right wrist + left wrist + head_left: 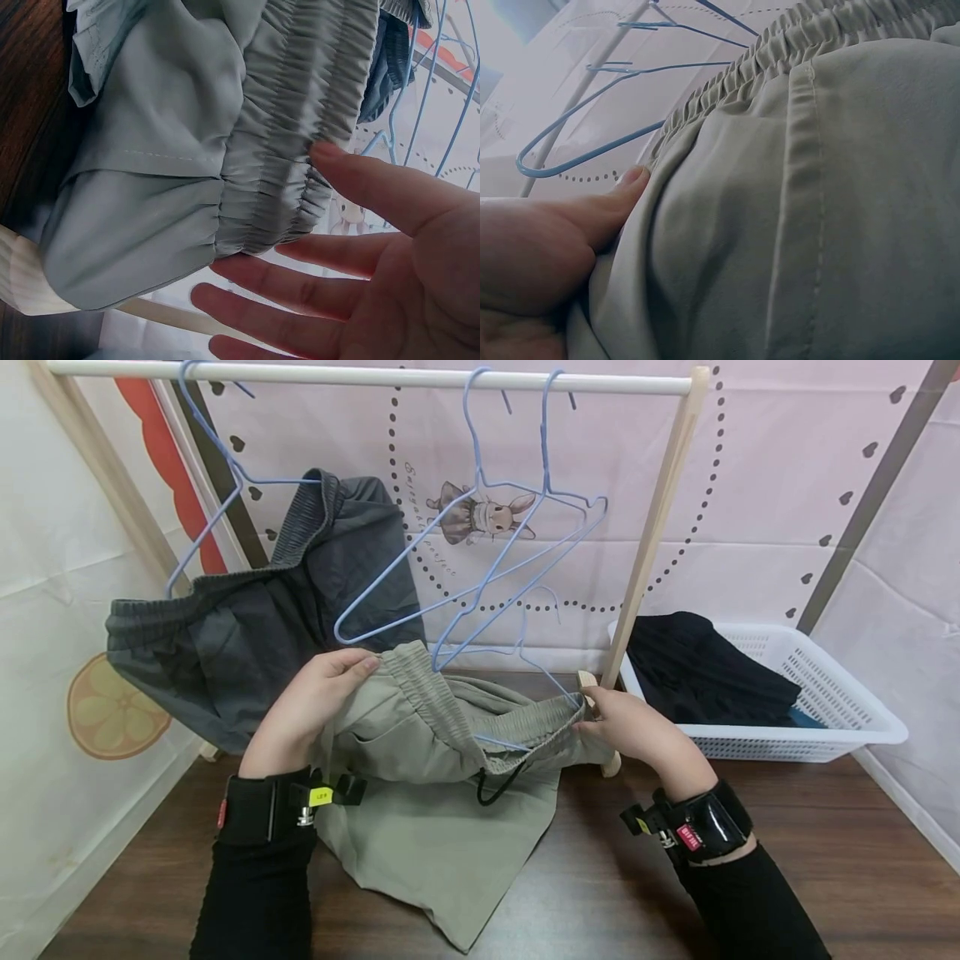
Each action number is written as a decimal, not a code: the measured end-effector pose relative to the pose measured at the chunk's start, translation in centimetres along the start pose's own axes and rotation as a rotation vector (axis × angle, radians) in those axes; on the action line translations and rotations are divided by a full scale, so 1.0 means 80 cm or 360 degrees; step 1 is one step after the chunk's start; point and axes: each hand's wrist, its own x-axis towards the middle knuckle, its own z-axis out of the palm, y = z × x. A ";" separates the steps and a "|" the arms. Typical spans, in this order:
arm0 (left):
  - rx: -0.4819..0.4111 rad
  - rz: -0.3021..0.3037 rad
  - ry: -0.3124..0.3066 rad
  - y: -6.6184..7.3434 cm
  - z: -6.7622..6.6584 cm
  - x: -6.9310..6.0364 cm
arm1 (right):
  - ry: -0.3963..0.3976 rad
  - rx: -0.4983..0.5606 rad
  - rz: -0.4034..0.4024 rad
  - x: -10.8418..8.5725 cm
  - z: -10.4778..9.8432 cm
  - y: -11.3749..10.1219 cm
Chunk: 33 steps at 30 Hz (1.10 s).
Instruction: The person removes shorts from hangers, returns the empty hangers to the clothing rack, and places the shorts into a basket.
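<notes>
Sage-green pants (450,827) with a gathered elastic waistband and a black drawcord are held up above the table. My left hand (318,693) pinches the waistband's left side; its thumb (622,199) lies on the cloth, the other fingers mostly hidden. At the right end, my right hand (633,727) pinches the waistband between thumb and forefinger, while the remaining fingers (262,315) spread loosely below. A blue hanger (522,639) sits partly inside the waist opening, its hook off the rail and its right arm near my right fingers.
On the white rail (375,372) hang two bare blue hangers (480,435) and, at left, dark grey pants (255,627) on another hanger (217,439). A white basket (862,718) with black clothing (705,677) stands at right behind a wooden post (660,518).
</notes>
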 end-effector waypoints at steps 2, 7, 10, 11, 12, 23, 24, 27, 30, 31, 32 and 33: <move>0.0015 0.0003 -0.0020 0.001 -0.001 -0.001 | 0.0000 -0.0012 -0.0001 0.000 0.001 0.000; 0.0036 0.0059 -0.0071 0.001 -0.004 -0.002 | 0.0030 -0.0013 -0.0049 0.001 0.003 0.003; 0.0035 0.0109 -0.0100 0.002 -0.006 -0.005 | 0.0043 0.0011 -0.0079 -0.001 0.003 0.006; 0.0034 0.0120 -0.0106 0.002 -0.007 -0.006 | 0.0043 0.0029 -0.0082 -0.001 0.002 0.007; 0.0033 0.0127 -0.0113 0.003 -0.008 -0.006 | 0.0046 0.0048 -0.0089 -0.002 0.002 0.008; 0.0011 0.0045 -0.0215 0.006 -0.020 -0.018 | 0.0179 0.0152 -0.0264 -0.010 -0.011 0.018; 0.0008 0.0045 -0.0224 0.007 -0.021 -0.019 | 0.0187 0.0161 -0.0269 -0.011 -0.012 0.019; 0.0025 0.0056 -0.0243 0.010 -0.024 -0.023 | 0.0198 0.0194 -0.0261 -0.016 -0.017 0.020; 0.0079 0.0092 -0.0257 0.014 -0.026 -0.026 | 0.0228 0.0211 -0.0253 -0.020 -0.024 0.019; 0.0105 0.0108 -0.0267 0.015 -0.027 -0.027 | 0.0238 0.0215 -0.0246 -0.021 -0.026 0.019; 0.0134 0.0132 -0.0274 0.015 -0.027 -0.028 | 0.0250 0.0213 -0.0241 -0.023 -0.029 0.018; 0.0155 0.0150 -0.0283 0.016 -0.028 -0.028 | 0.0260 0.0210 -0.0240 -0.024 -0.031 0.018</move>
